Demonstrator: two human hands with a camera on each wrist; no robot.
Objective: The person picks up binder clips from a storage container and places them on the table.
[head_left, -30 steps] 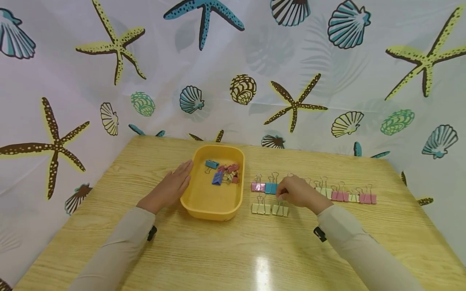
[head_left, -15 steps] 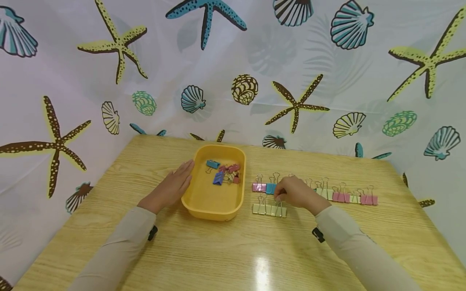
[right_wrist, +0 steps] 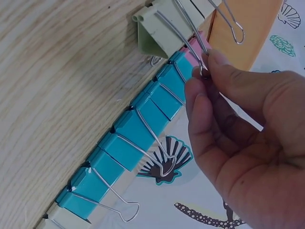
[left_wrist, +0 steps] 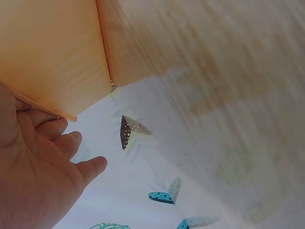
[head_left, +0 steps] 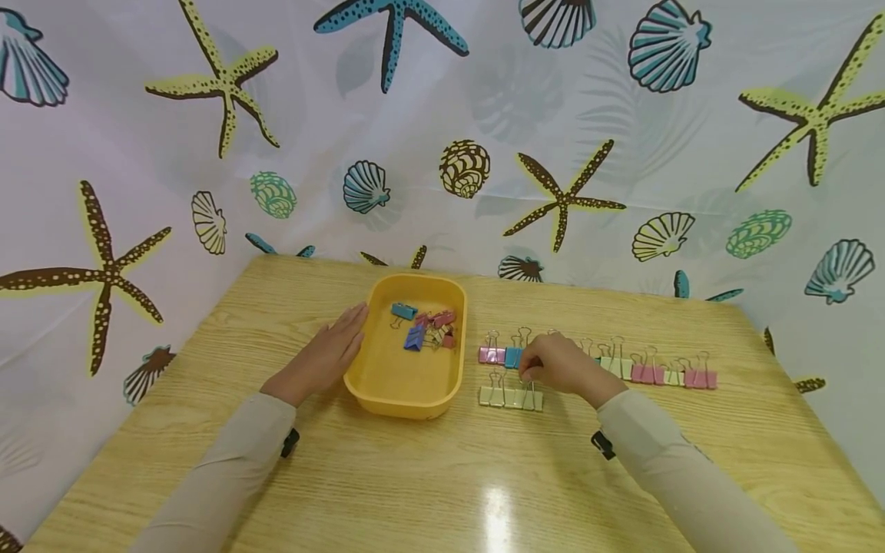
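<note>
Saw wooden counter [head_left: 415, 484]; on it, yellow tray [head_left: 394, 384] and, to its right, long row of coloured clips [head_left: 615, 367]. Found left grip [head_left: 328, 353], fingers extended, touching tray's side; right grip [head_left: 560, 362] pinching pale-green clip [right_wrist: 162, 28] in front of row. Noticed loose clips [head_left: 415, 338] inside tray.

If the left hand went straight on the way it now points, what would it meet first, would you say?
Most likely the yellow tray: the left hand slants toward it and seems to touch its rim, though the exact depth is hard to judge.
</note>
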